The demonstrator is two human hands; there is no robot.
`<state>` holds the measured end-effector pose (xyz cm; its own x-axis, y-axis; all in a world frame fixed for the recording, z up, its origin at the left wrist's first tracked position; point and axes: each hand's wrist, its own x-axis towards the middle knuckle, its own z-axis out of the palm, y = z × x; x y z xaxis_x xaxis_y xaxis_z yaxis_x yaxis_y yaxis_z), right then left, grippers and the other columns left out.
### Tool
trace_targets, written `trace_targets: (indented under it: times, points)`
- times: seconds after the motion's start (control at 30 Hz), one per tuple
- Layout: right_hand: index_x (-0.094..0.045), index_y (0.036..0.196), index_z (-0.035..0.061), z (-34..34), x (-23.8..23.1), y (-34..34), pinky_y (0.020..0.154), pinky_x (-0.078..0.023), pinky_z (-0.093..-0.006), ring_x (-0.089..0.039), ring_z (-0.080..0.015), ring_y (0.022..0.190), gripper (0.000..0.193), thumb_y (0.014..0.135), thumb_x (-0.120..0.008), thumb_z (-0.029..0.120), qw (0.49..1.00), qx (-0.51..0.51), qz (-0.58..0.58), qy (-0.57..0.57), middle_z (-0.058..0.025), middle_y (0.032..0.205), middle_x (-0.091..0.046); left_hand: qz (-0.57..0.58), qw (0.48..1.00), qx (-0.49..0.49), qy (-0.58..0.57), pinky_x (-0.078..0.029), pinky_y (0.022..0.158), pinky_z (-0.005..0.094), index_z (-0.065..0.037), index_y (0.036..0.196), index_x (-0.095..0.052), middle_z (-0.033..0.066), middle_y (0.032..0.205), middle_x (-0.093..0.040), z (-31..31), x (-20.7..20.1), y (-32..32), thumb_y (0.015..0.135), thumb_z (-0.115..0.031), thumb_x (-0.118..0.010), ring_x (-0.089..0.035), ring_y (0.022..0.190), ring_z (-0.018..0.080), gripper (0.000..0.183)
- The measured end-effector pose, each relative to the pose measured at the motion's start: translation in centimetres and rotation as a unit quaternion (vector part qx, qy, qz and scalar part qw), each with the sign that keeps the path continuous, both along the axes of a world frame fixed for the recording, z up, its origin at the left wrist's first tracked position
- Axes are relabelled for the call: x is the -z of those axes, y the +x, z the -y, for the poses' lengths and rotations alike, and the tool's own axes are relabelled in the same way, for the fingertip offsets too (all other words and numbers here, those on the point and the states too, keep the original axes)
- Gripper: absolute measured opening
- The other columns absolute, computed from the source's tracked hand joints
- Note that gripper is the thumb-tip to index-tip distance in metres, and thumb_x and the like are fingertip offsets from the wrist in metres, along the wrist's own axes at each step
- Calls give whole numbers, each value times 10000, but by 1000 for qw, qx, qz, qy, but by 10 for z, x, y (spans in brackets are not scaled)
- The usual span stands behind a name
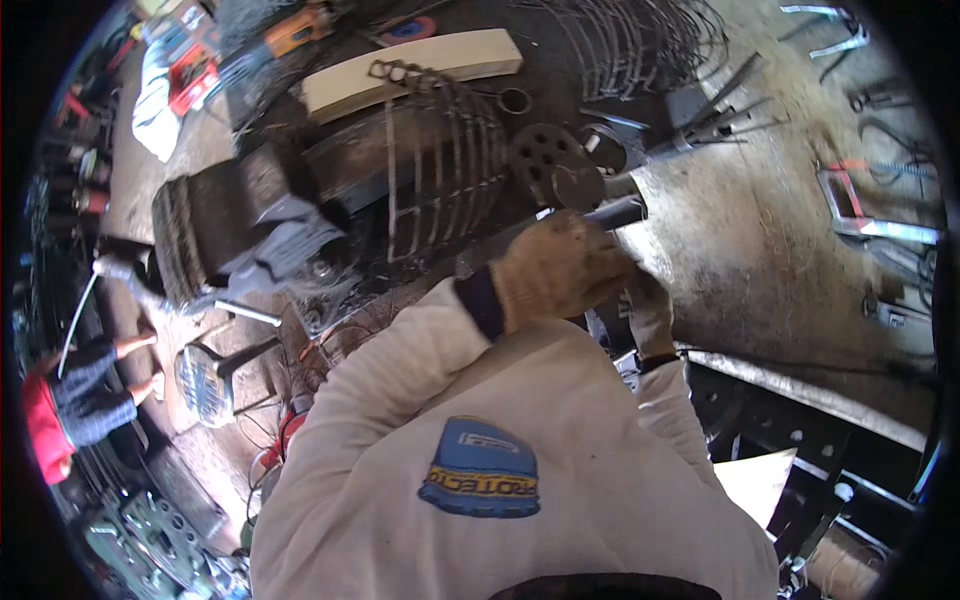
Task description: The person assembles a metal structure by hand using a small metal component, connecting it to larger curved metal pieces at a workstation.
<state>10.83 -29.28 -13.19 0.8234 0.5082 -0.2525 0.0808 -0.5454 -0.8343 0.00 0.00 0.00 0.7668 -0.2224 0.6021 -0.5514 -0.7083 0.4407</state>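
My left hand (560, 268), in a tan work glove, is curled closed at the table's near edge. Close against it is my gloved right hand (650, 312), fingers bent in and partly covered by the left. Whatever lies between them is too small or hidden to make out. Just beyond the gloves juts the end of a dark metal bar (622, 211). To the left of my hands a curved grate of thin metal rods (440, 175) leans on the bench. A round metal plate with holes (545, 155) lies past the left glove.
A large bench vise (225, 225) stands at left. A cream-coloured board (420, 72) and bundled bent rods (640, 45) lie at the back. At right is a hacksaw (842, 200) among hand tools. Far left, a person in red (45, 430) is near a stool (205, 388).
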Motion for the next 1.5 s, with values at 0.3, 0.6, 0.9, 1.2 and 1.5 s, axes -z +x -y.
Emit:
trace_targets:
  times: [0.3, 0.6, 0.9, 1.2, 1.5]
  points:
    - [-664, 1228, 25, -71, -114, 47, 594, -459, -214, -543, -46, 657, 295, 984, -599, 177, 996, 32, -43, 73, 2, 785, -638, -253, 954, -109, -115, -561, 687, 411, -66, 1085, -721, 152, 880, -713, -2, 1, -14, 862, -163, -667, -696, 786, 332, 250]
    - [-666, 1218, -12, -76, -108, 102, 721, -513, -274, -631, -122, 792, 305, 966, -589, 142, 991, -130, 27, 31, -118, 958, -725, -10, 869, -494, 31, -533, 816, 417, -29, 1186, -651, 134, 1062, -703, 7, -47, -27, 756, 4, -740, -665, 955, 319, 440]
    - [-672, 1193, 0, -61, -78, 135, 605, -458, -281, -525, -84, 642, 285, 971, -595, 161, 977, -188, 40, 88, -39, 805, -656, -200, 644, -739, -9, -543, 749, 496, -12, 1090, -629, 266, 950, -688, -44, -32, -20, 894, -532, -619, -672, 829, 465, 556]
    - [-688, 1175, 48, -55, -73, 145, 877, -523, -388, -684, -323, 1010, 331, 952, -594, 274, 982, -171, 46, 64, -188, 1084, -710, -15, 766, -580, -277, -394, 507, 243, -36, 992, -624, -34, 771, -588, -45, -59, -23, 962, -252, -687, -469, 625, 59, 227]
    - [-679, 1194, 50, -38, -59, 135, 876, -530, -380, -691, -334, 1005, 346, 937, -610, 271, 986, -141, 36, 83, -182, 1082, -716, 126, 766, -517, -361, -307, 486, 235, -82, 1022, -606, -70, 672, -484, -63, -146, 17, 952, -418, -680, -410, 552, 42, 352]
